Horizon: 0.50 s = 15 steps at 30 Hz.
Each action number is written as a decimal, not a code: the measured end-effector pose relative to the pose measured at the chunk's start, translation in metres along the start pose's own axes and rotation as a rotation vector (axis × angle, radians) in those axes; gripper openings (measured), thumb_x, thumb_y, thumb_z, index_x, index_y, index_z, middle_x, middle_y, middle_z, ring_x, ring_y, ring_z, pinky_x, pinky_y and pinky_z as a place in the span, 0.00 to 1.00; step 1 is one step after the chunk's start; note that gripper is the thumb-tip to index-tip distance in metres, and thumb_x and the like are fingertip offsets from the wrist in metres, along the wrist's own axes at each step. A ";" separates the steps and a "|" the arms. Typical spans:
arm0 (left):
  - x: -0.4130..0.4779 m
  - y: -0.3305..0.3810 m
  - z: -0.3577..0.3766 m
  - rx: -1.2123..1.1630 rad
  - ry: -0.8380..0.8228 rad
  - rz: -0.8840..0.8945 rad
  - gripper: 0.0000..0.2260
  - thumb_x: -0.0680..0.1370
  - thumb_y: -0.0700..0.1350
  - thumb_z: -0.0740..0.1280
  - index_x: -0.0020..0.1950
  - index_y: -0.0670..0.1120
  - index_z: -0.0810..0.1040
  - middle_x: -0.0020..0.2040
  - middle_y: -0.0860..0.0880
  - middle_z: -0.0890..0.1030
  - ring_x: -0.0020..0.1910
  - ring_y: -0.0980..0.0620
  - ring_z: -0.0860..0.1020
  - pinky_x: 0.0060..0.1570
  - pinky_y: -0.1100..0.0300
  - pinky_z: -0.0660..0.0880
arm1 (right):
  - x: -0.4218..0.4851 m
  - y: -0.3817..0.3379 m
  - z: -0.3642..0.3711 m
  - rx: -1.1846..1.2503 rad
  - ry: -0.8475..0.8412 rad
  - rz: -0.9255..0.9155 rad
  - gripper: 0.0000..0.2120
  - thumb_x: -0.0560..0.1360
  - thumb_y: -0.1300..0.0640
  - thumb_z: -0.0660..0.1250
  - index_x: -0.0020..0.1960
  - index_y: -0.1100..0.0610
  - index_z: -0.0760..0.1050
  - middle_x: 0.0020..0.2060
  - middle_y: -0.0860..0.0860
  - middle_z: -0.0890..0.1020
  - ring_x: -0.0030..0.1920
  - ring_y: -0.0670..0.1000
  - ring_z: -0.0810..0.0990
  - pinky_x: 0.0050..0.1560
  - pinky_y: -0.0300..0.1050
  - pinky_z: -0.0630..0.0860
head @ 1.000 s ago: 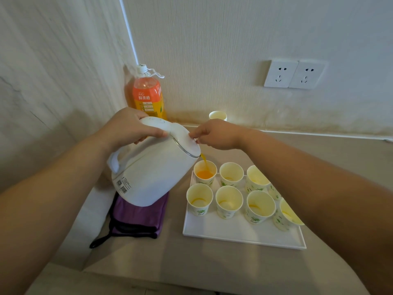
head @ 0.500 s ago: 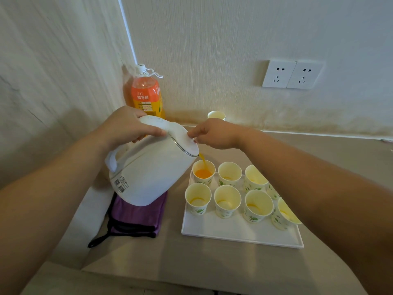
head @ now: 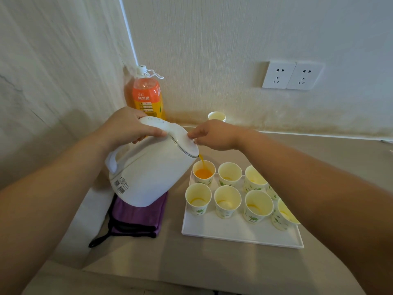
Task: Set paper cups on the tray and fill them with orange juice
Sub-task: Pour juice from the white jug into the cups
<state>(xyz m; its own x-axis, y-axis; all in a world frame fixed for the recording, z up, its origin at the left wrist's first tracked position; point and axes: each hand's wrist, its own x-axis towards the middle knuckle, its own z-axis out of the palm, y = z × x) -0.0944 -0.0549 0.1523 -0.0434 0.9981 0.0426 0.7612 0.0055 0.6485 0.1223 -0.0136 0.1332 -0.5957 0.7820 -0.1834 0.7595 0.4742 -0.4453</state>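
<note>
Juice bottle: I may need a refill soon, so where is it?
In the head view, the juice bottle stands upright in the back-left wall corner, behind the left hand gripping the kettle.

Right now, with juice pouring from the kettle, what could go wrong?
The far-left cup stands at the tray's edge, so a wobble of the thin juice stream could spill onto the counter. The right hand only fingertips the kettle lid; the left hand carries it. The right forearm overhangs the far-right cups.
</note>
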 end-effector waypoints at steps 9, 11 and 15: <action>0.000 0.002 -0.001 -0.006 -0.009 0.010 0.11 0.67 0.52 0.76 0.38 0.46 0.81 0.29 0.48 0.76 0.27 0.53 0.72 0.32 0.60 0.69 | -0.002 -0.002 -0.001 -0.012 0.004 0.005 0.18 0.79 0.59 0.59 0.68 0.54 0.72 0.65 0.50 0.76 0.64 0.51 0.72 0.64 0.42 0.65; 0.000 0.002 -0.001 -0.007 -0.011 0.009 0.11 0.67 0.52 0.76 0.40 0.45 0.82 0.29 0.48 0.76 0.28 0.53 0.73 0.32 0.60 0.69 | -0.002 -0.003 -0.001 -0.014 0.001 0.005 0.18 0.79 0.59 0.59 0.68 0.54 0.73 0.65 0.50 0.76 0.63 0.51 0.72 0.65 0.44 0.66; 0.001 0.002 -0.001 -0.012 -0.011 0.005 0.12 0.67 0.52 0.77 0.39 0.45 0.82 0.28 0.49 0.76 0.27 0.53 0.72 0.32 0.60 0.69 | -0.003 -0.004 -0.002 -0.024 -0.006 0.014 0.19 0.79 0.59 0.59 0.69 0.54 0.72 0.65 0.50 0.76 0.64 0.52 0.72 0.65 0.45 0.66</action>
<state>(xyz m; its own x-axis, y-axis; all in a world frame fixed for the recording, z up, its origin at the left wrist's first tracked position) -0.0935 -0.0541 0.1548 -0.0326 0.9988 0.0376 0.7538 -0.0002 0.6571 0.1213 -0.0170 0.1373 -0.5868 0.7861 -0.1942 0.7736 0.4733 -0.4215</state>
